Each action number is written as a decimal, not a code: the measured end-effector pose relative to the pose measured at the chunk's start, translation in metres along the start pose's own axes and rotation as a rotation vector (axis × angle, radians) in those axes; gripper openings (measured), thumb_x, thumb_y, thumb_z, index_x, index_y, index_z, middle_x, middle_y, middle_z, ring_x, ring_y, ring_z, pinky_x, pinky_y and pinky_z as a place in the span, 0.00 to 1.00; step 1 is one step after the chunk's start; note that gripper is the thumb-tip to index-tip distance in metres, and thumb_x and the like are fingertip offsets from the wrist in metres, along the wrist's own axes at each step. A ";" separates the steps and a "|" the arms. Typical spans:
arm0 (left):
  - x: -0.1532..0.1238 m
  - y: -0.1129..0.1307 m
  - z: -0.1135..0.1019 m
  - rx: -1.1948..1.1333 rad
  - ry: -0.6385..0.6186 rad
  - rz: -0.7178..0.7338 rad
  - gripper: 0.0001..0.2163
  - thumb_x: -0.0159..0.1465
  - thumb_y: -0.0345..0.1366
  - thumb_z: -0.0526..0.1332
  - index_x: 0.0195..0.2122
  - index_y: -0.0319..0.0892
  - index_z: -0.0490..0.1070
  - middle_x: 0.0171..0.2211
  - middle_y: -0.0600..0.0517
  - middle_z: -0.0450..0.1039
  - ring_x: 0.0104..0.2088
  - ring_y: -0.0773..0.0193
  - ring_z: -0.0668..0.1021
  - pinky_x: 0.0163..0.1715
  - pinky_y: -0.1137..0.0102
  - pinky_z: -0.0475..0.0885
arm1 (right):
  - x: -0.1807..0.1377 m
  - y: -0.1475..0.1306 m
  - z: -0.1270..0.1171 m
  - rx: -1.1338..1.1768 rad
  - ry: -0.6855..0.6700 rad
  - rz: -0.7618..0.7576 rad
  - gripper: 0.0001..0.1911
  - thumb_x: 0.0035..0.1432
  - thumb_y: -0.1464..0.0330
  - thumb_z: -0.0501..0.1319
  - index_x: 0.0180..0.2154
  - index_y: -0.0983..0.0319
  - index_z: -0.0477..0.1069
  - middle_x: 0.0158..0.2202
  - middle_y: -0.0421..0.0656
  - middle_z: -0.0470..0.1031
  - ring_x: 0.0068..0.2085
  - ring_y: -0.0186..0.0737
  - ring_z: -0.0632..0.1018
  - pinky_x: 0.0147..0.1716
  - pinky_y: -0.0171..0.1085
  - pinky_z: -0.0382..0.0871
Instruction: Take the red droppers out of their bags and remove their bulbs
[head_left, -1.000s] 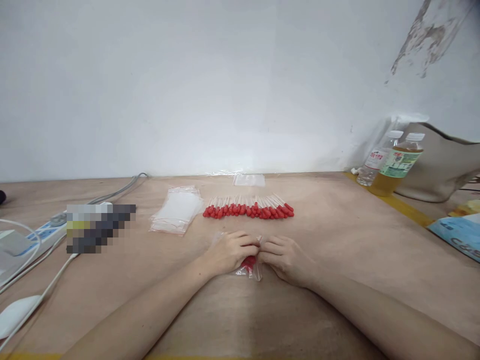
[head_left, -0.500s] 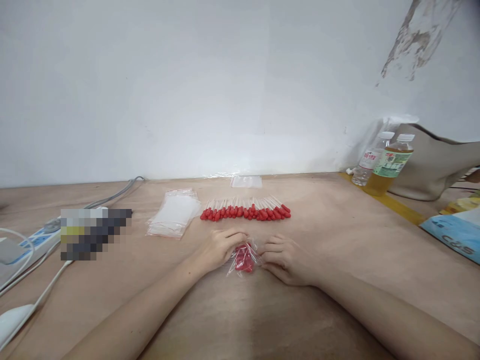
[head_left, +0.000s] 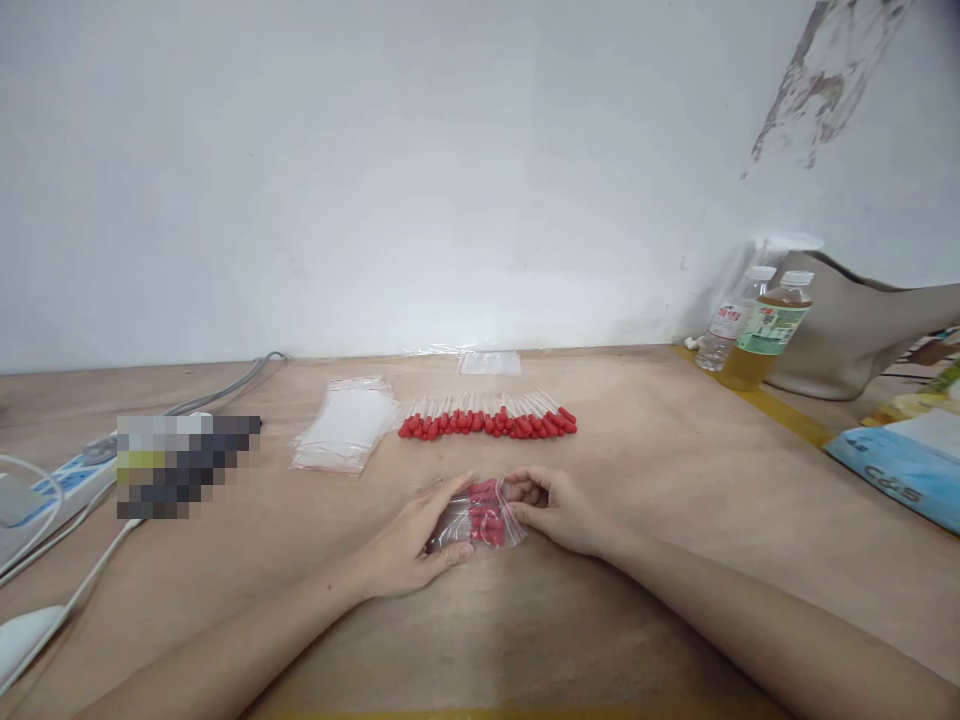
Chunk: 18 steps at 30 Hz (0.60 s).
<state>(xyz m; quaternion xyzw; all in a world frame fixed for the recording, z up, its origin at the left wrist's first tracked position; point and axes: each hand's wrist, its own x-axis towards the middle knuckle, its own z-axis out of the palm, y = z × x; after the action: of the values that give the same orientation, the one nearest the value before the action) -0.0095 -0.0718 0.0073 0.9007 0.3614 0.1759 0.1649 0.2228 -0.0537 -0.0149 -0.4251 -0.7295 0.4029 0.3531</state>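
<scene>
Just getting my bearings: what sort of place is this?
Probably a worktable against a wall, judging by the stacked clear bags, row of red-tipped sticks and power strip.

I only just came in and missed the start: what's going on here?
A person's left hand is spread around the left part of a clear zip bag with red pieces inside; the right hand is at its right edge. Beyond lies a row of red-tipped sticks, with a stack of clear bags to its left. Whether the zip is sealed, I can't tell.

Sticks lie behind the bag, right of pouches.
</scene>
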 end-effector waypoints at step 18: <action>0.006 -0.005 0.006 -0.057 0.162 -0.068 0.22 0.58 0.39 0.57 0.54 0.45 0.55 0.50 0.47 0.64 0.49 0.58 0.68 0.48 0.61 0.64 | 0.011 0.001 0.008 -0.020 0.042 0.032 0.12 0.47 0.65 0.60 0.36 0.61 0.72 0.31 0.40 0.75 0.28 0.33 0.71 0.27 0.33 0.64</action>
<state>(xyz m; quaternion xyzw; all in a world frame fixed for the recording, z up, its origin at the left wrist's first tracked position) -0.0061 -0.0656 0.0011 0.8657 0.3988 0.2527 0.1665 0.2116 -0.0456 -0.0175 -0.4486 -0.7191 0.3921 0.3576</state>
